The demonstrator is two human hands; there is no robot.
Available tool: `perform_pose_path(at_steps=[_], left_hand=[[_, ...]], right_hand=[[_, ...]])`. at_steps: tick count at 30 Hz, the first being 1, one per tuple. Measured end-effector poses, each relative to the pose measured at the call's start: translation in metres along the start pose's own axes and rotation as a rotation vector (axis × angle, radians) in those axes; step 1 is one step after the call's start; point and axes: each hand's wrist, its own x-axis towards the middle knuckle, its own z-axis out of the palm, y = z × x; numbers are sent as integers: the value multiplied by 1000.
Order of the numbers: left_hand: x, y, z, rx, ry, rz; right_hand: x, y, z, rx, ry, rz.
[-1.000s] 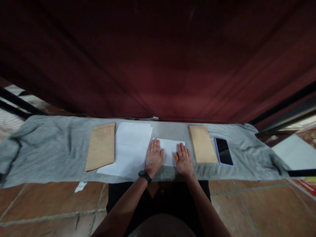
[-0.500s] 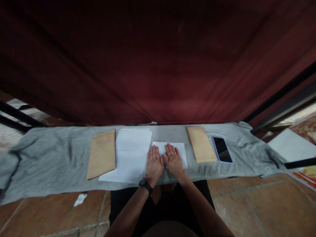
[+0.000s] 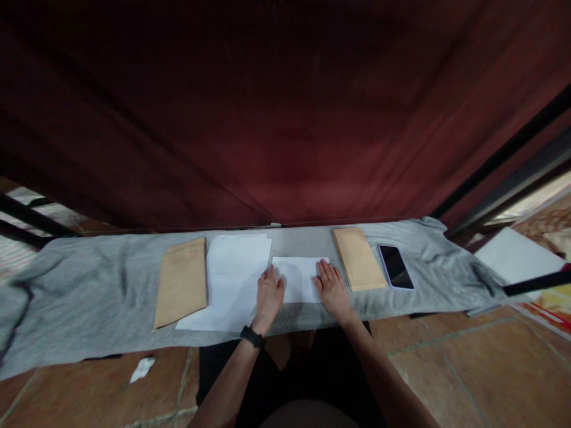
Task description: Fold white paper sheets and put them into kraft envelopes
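Hands slid apart across the folded white sheet.

Half a second ago side by side at its middle; now left hand [image 3: 269, 292] flat and open on the left edge of the folded sheet [image 3: 300, 278], right hand [image 3: 332, 289] flat and open on its right edge, gripping nothing. Looks like pressing the fold flat. Sheet on grey cloth [image 3: 89, 291] over the counter, between loose white paper [image 3: 234, 279] and brown envelope [image 3: 358, 258].

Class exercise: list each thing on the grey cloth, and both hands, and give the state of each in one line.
Folded white paper: lying flat, a hand on each end.
Left hand: open, palm down.
Right hand: open, palm down.
White sheets: flat, unfolded.
Left brown envelope: flat, untouched.
Right brown envelope: flat, untouched.
Phone: face up, screen dark.
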Motion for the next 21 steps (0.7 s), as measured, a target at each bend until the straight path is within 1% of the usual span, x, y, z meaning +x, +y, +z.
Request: perform_pose_path(at_steps=[5,8,11,14,17,19,21], left_hand=[[2,4,-21,79,-66,-84],[2,3,-26,46,-145,-145],[0,0,-26,17,-178,-174],[-7,-2,-23,20,-168,-167],[-16,-3,-20,47,-135,-148],[-21,-2,-20,75,-80,-116],[-26,3,-18,114,5,-59]], right_hand=[[1,-1,-4,-4,-35,13],[3,0,-6,-6,-51,15],[5,-3,-8,-17,-47,37],[6,-13,-9,7,-14,32],[2,-27,-8,69,-13,-28],[-2,-34,-8,87,-28,-56],[-5,-38,-8,72,-40,-65]])
